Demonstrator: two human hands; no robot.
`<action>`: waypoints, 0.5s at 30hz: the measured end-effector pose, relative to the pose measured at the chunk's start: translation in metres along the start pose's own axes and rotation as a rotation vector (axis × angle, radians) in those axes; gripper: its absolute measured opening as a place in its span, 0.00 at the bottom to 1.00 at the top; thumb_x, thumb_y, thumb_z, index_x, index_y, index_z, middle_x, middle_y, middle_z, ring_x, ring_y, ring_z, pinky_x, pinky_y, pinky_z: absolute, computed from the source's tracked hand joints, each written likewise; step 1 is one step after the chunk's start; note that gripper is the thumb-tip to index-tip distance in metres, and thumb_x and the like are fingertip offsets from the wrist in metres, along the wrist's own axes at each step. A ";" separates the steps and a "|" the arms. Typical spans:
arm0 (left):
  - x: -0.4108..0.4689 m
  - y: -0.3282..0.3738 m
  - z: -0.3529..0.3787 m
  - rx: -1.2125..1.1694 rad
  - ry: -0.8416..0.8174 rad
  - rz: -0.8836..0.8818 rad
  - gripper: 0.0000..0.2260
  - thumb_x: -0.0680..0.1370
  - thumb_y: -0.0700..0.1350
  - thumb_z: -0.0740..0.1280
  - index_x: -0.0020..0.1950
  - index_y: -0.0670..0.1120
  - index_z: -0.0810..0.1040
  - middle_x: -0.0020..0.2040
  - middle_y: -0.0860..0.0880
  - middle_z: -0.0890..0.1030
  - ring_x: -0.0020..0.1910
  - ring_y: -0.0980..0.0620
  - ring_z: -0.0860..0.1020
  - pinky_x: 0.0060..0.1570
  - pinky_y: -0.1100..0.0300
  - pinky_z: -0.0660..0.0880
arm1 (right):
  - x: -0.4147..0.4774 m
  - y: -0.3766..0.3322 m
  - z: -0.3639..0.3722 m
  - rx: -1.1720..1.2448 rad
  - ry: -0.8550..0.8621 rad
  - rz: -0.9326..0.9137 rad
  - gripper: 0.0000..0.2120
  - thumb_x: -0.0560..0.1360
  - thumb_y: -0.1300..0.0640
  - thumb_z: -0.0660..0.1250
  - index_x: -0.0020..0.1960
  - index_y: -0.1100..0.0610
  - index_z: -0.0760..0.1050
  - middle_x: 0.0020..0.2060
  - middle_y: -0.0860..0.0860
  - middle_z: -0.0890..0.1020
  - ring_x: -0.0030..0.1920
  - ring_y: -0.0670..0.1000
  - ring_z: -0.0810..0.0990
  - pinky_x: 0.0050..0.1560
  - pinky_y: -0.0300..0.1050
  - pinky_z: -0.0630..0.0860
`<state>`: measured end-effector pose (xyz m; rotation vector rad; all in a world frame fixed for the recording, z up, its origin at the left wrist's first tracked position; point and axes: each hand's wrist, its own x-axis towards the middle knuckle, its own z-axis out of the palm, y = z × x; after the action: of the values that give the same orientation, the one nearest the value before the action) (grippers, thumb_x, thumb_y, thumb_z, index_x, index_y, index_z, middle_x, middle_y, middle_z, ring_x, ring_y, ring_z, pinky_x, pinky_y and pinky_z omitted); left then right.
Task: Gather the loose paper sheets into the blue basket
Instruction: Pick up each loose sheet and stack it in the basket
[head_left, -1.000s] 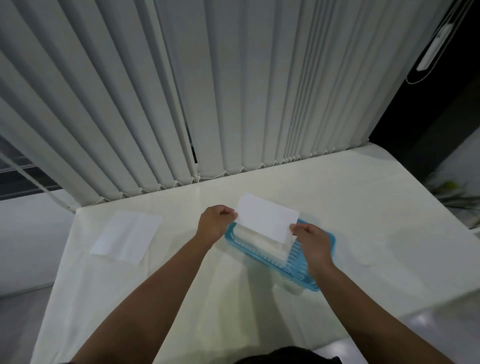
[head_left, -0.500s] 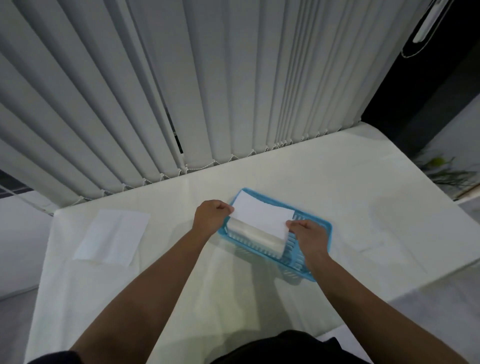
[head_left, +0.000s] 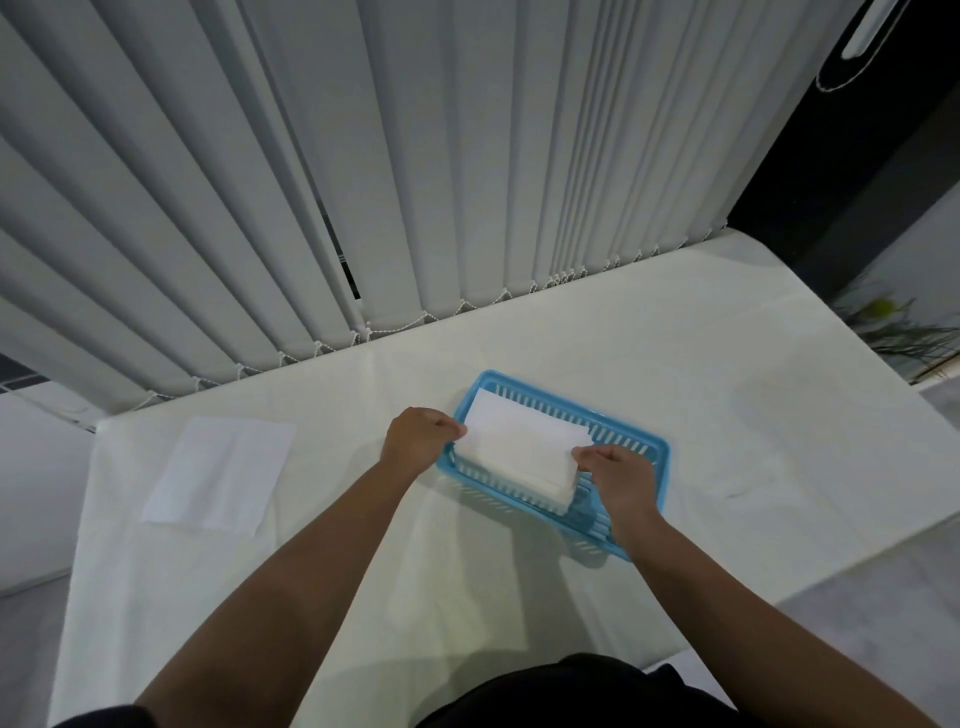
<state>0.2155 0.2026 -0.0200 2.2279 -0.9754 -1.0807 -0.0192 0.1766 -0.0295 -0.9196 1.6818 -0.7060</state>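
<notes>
The left hand (head_left: 422, 440) and right hand (head_left: 617, 475) each pinch, fingers curled, opposite ends of a white rectangular paper sheet (head_left: 522, 439). It rests on the paper stack inside the blue slatted plastic basket (head_left: 550, 402). Another white sheet (head_left: 221, 475) lies flat well left of the basket, on the white-covered table (head_left: 571, 332).

This looks like an office or a plain meeting room. Pale vertical blinds (head_left: 467, 156), linked at the bottom by a bead chain (head_left: 415, 326), cover the window wall. A table (head_left: 675, 338) draped in cream cloth stands against them, and a spindly plant (head_left: 893, 327) sits to the right.
</notes>
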 end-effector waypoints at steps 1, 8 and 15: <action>0.001 0.000 0.000 -0.001 -0.001 -0.001 0.11 0.74 0.48 0.70 0.50 0.43 0.84 0.51 0.46 0.84 0.52 0.48 0.80 0.52 0.59 0.74 | 0.001 0.001 -0.001 -0.001 -0.003 0.007 0.09 0.71 0.58 0.74 0.33 0.55 0.78 0.34 0.48 0.82 0.38 0.49 0.78 0.46 0.44 0.73; 0.003 -0.003 0.000 -0.005 0.000 -0.008 0.08 0.74 0.48 0.70 0.46 0.45 0.83 0.44 0.50 0.82 0.46 0.51 0.78 0.48 0.59 0.73 | 0.003 0.004 -0.003 0.003 -0.027 0.034 0.07 0.71 0.57 0.74 0.36 0.55 0.79 0.39 0.50 0.83 0.42 0.51 0.78 0.50 0.48 0.74; 0.004 -0.009 0.002 0.025 0.001 0.032 0.09 0.73 0.49 0.70 0.52 0.49 0.82 0.49 0.52 0.82 0.49 0.52 0.79 0.49 0.61 0.73 | 0.005 0.008 -0.002 -0.042 -0.014 0.004 0.05 0.71 0.57 0.74 0.42 0.57 0.79 0.41 0.51 0.82 0.43 0.52 0.77 0.46 0.45 0.72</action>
<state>0.2192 0.2046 -0.0288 2.2253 -1.0261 -1.0581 -0.0238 0.1769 -0.0381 -0.9486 1.6908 -0.6625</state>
